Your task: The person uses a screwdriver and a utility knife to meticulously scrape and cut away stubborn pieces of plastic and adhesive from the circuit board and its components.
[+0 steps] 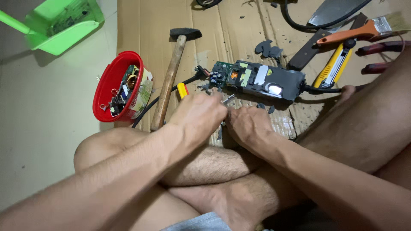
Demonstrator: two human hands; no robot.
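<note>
Sat cross-legged on cardboard [222, 25] laid over the floor; opened power brick [261, 80] just beyond both hands, long axis running left to right, circuit board [221, 73] bared at its left end; hammer [171, 72] lying left of it, red bowl [112, 83] of parts further left; left hand [198, 114] and right hand [247, 125] met knuckle to knuckle, fingers curled shut around a small metal piece [228, 99], left hand slightly nearer the board.

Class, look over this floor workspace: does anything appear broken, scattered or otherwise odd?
Yes. The black power adapter on the cardboard is broken open at its left end, its green circuit board exposed. Dark casing fragments lie scattered around it.
</note>
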